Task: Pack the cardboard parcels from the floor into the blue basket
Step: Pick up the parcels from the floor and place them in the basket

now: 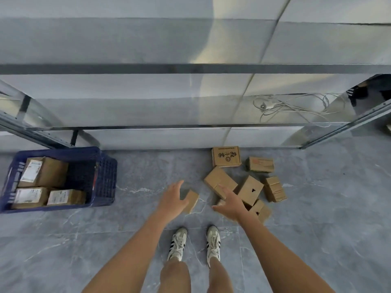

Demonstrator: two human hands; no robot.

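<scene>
A blue basket [105,178] stands on the floor at the left with three labelled cardboard parcels [44,172] inside. Several more brown parcels [250,190] lie scattered on the floor right of centre. My left hand [172,199] is open, fingers spread, over a small parcel [192,200] that lies apart from the pile; I cannot tell whether it touches it. My right hand [229,203] is open and hovers over the near edge of the pile, partly hiding a parcel [220,180] beneath it.
A metal shelving unit [190,125] runs along the back, with loose white cables [296,106] on its lower shelf. My two feet in white sneakers [177,244] stand on the grey marble floor just behind the hands.
</scene>
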